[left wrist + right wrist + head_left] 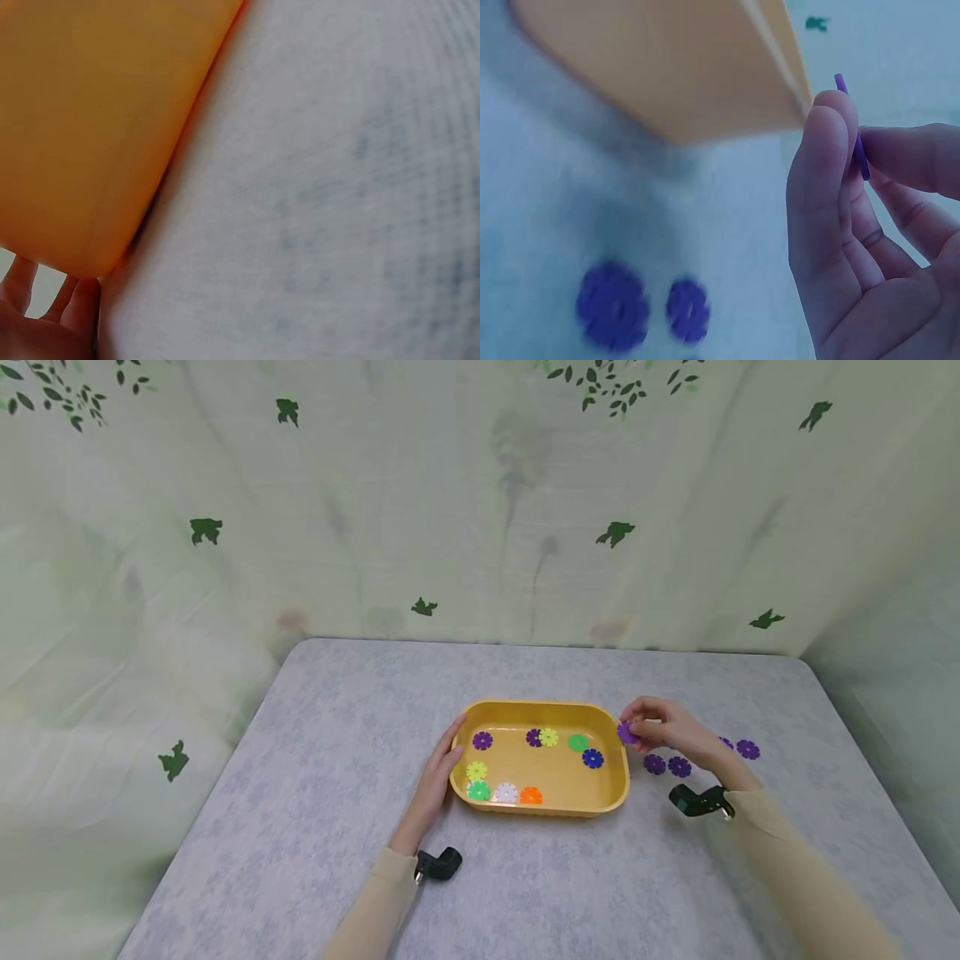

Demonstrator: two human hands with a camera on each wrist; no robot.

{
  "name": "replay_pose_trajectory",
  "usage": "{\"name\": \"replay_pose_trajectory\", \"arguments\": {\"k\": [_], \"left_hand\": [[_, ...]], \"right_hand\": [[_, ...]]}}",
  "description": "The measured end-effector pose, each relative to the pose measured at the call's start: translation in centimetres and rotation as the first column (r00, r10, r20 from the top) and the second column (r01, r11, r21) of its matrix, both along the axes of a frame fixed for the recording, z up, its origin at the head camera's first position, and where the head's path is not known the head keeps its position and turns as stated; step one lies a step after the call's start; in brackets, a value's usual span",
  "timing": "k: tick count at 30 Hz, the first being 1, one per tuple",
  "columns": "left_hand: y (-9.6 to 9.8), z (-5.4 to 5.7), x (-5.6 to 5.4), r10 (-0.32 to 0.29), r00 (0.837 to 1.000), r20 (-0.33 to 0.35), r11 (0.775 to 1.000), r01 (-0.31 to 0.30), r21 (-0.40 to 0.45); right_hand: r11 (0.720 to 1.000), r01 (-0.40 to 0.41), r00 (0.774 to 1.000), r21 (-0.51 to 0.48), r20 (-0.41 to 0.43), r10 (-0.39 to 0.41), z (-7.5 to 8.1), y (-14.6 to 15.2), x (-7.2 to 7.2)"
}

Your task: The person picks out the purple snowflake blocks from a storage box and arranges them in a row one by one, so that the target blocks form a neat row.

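My right hand pinches a purple notched plastic disc between thumb and fingers, just off the right rim of the yellow tray. Seen edge-on in the right wrist view, the disc stands nearly upright. My left hand rests along the tray's left end, its fingers extended against the outer wall. In the left wrist view only some fingers show, touching the tray's side. Inside the tray lie several discs, among them a blue disc, an orange disc and a white disc.
More purple discs lie on the grey table right of the tray, some near or partly behind my right wrist. A pale curtain with leaf and bird prints hangs behind the table and along its sides.
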State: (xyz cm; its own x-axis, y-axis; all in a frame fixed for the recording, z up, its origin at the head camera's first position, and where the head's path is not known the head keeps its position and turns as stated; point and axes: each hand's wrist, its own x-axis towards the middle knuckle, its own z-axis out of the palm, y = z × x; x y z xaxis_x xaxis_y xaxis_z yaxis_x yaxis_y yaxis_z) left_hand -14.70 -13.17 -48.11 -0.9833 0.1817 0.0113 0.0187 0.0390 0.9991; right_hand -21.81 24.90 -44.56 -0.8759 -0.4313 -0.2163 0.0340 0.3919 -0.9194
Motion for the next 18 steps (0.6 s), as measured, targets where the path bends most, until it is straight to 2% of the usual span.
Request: {"name": "replay_pose_trajectory", "arguments": {"k": [11,14,18], "left_hand": [[0.1,0.3,0.1,0.016,1.0,0.014,1.0,-0.016,-0.019],[0.2,0.2,0.1,0.016,1.0,0.015,1.0,-0.016,-0.014],[0.2,0.1,0.0,0.015,1.0,0.008,1.0,-0.015,-0.007]], "right_hand": [[0.994,0.104,0.993,0.018,0.049,-0.105,-2.2,7.1,2.8],[0.991,0.135,0.99,0.01,0.034,-0.135,-2.7,8.3,3.6],[0.985,0.166,0.986,0.046,-0.009,-0.165,-3.4,9.5,4.2]]}}
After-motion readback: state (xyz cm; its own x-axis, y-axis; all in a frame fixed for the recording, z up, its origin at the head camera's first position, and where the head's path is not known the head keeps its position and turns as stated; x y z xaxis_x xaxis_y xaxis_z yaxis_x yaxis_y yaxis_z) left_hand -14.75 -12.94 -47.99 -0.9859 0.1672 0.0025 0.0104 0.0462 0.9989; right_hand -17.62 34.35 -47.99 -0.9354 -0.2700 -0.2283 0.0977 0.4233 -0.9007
